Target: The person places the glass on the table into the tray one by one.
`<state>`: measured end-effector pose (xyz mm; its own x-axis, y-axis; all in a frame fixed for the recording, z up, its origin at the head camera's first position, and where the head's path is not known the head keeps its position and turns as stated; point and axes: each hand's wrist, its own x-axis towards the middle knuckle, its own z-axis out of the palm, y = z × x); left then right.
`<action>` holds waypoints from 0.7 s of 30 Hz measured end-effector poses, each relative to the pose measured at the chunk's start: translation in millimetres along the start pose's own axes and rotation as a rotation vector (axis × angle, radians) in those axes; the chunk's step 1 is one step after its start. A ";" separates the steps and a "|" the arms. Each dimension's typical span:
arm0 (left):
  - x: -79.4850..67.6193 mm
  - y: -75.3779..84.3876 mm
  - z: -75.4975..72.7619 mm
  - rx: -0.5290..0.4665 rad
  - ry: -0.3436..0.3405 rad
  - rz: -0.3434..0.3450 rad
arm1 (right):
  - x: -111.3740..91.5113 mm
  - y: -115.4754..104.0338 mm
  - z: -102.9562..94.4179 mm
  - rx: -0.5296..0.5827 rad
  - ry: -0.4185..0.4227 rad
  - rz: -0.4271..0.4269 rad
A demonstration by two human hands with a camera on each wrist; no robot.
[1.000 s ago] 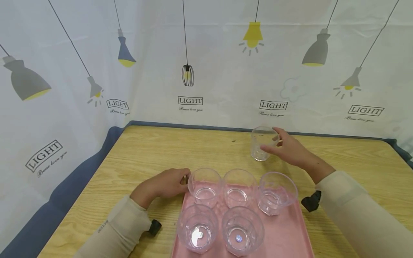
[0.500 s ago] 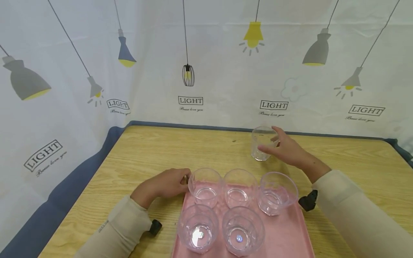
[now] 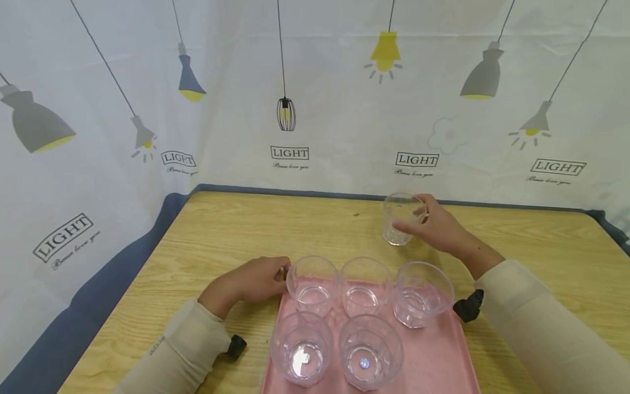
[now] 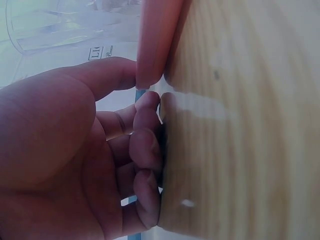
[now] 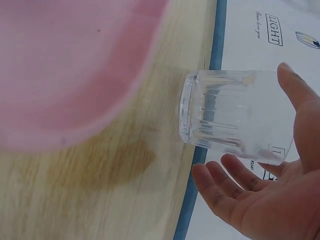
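My right hand point(image 3: 440, 227) is around a clear tumbler point(image 3: 397, 221) standing upright near the table's back edge, with the thumb on the near side and fingers behind. In the right wrist view the tumbler point(image 5: 230, 115) shows a faceted lower part, and the other fingers curl loosely below it. At the far left corner of the pink tray point(image 3: 428, 361), my left hand point(image 3: 258, 279) holds the corner. The left wrist view has its thumb against the tray's edge point(image 4: 156, 45) and its curled fingers low by the table.
Several clear tumblers stand upright on the tray: a back row including a left tumbler point(image 3: 312, 287) and a right tumbler point(image 3: 423, 295), and a front row including one tumbler point(image 3: 370, 353). The wooden table point(image 3: 246, 224) ends at a white lamp-print curtain point(image 3: 339, 126).
My right thumb has slid slightly left across the near side of the tumbler, and the right forearm has shifted a little left. The left hand, tray and tumblers stay put.
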<state>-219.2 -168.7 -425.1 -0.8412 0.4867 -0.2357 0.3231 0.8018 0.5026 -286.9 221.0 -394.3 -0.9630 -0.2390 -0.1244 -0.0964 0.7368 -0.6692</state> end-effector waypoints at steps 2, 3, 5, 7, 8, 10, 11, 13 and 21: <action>0.1 -0.6 0.3 -0.002 0.000 -0.004 | -0.8 0.1 0.3 0.008 0.004 0.003; 0.2 -0.9 0.5 -0.005 -0.001 -0.006 | -1.4 -0.1 0.5 0.012 0.006 0.003; 0.3 -1.3 0.7 -0.009 -0.001 -0.008 | -2.3 -0.3 0.7 0.015 0.010 0.003; 0.4 -1.5 1.0 -0.010 0.000 -0.009 | -3.5 -0.6 0.8 0.017 0.013 0.002; 0.3 -1.5 1.0 -0.008 0.001 -0.009 | -3.8 -0.5 0.8 0.019 0.013 0.001; 0.1 -1.2 0.9 -0.008 0.001 -0.008 | -4.1 0.0 1.0 0.023 0.013 -0.002; -0.1 -1.0 0.8 -0.008 0.001 -0.008 | -4.3 0.3 1.0 0.025 0.013 -0.002; -0.5 -0.6 0.6 -0.012 -0.002 -0.010 | -4.7 1.4 1.2 0.030 0.011 -0.002; -1.2 0.4 -0.5 -0.023 -0.007 -0.016 | -9.7 5.1 2.6 0.059 0.014 0.002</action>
<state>-218.2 -169.1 -424.2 -0.8429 0.4767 -0.2495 0.2999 0.8013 0.5177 -277.4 225.4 -398.4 -0.9666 -0.2286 -0.1156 -0.0803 0.6989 -0.7107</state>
